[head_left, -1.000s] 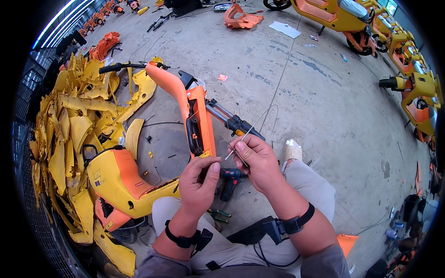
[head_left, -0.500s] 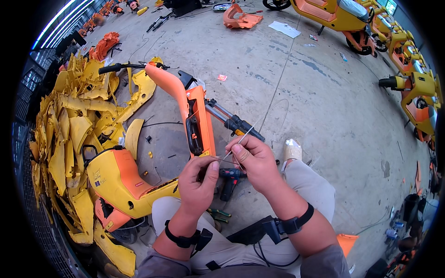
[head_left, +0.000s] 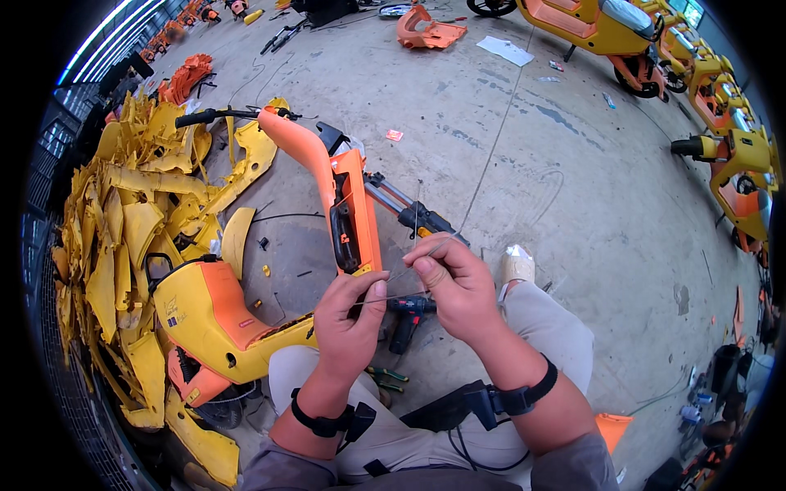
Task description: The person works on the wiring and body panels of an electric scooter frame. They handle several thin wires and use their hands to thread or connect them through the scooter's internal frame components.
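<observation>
My left hand (head_left: 352,317) pinches a thin grey cable (head_left: 404,296) between thumb and fingers. My right hand (head_left: 455,288) also grips it a short way to the right, with thumb and index finger pressed together. The cable runs between both hands, and a thin loop of it stands out faintly beyond the right hand. Just past my hands is a partly stripped scooter with an orange front column (head_left: 366,221) and a yellow body (head_left: 201,315). Below the cable, a black power drill (head_left: 403,327) lies on the floor, and green-handled pliers (head_left: 388,376) lie nearer my legs.
A large heap of yellow body panels (head_left: 123,245) fills the left side. At the upper right stand several yellow-orange scooters (head_left: 565,24). An orange panel (head_left: 430,31) and a white sheet (head_left: 504,51) lie on the far floor. Scattered parts and cables sit at the lower right.
The cable between my hands has shifted, its free end swinging from a slant to nearly upright, and its loop moving to the right. Both hands stay almost in place.
</observation>
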The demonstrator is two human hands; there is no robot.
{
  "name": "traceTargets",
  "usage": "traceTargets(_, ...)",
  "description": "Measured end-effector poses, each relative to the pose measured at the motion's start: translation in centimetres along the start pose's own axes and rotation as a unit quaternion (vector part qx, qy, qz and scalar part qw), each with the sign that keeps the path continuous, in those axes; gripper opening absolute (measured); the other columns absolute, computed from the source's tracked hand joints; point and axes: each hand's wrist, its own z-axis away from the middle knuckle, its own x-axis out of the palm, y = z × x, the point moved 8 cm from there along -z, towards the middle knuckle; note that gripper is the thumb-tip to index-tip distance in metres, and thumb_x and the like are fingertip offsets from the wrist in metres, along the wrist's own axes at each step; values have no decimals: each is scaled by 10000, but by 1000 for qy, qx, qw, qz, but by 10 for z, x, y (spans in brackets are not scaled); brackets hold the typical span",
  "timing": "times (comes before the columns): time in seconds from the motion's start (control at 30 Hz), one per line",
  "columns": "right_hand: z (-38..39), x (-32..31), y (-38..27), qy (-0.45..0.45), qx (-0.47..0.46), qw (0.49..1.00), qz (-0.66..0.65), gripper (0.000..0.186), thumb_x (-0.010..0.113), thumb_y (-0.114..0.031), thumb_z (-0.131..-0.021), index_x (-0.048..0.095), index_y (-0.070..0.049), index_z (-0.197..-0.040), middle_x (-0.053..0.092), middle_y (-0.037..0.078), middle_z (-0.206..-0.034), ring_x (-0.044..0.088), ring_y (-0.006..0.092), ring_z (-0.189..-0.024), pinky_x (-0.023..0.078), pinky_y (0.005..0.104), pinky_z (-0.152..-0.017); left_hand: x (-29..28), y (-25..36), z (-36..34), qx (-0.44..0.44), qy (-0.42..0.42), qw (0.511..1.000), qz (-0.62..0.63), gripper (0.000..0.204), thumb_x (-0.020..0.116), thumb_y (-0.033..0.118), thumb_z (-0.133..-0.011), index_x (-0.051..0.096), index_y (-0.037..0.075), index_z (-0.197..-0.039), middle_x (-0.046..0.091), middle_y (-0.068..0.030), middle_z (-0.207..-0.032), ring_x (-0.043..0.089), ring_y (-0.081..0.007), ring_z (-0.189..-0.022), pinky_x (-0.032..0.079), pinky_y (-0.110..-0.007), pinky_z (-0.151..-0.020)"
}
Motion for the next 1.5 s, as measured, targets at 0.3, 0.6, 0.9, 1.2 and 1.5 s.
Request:
traceTargets(0.3,0,-1,-11,18,-2,1000,17,60,585,-16,-902,637,13,-904,622,82,-932,579,180,-860,461,290,-769,1,3,1,3,-8,1000,11,170,686,72,-876,715,37,-1039,508,-25,-743,470,-104,-655,386,-244,-592)
traceTargets(0.6,2,0,-24,7,-73,995,74,53,605,11,-870,648,14,-902,631,98,-909,597,207,-847,472,304,-764,4,5,-1,5,-31,1000,6,216,682,41,-867,709,52,-1082,517,-24,-742,481,-102,-662,395,-239,-603)
traceTargets(0.9,3,-1,-23,17,-64,996,60,57,608,21,-864,651,13,-900,635,99,-913,599,206,-853,473,303,-763,7,4,-1,0,-50,999,19,226,667,24,-872,702,39,-1095,553,-38,-776,510,-109,-692,416,-235,-640)
traceTargets(1.2,3,0,-23,10,-59,996,63,53,614,23,-863,648,12,-902,636,96,-921,602,199,-854,476,296,-760,8,4,-1,-1,-51,999,19,220,668,22,-870,702,29,-1087,562,-43,-788,522,-111,-710,428,-235,-657)
traceTargets(1.5,3,0,-22,10,-61,996,63,47,613,23,-866,644,11,-900,636,97,-928,606,200,-865,482,302,-770,9,3,-1,-10,-56,998,25,214,670,28,-871,705,30,-1082,570,-40,-795,527,-110,-718,432,-234,-665)
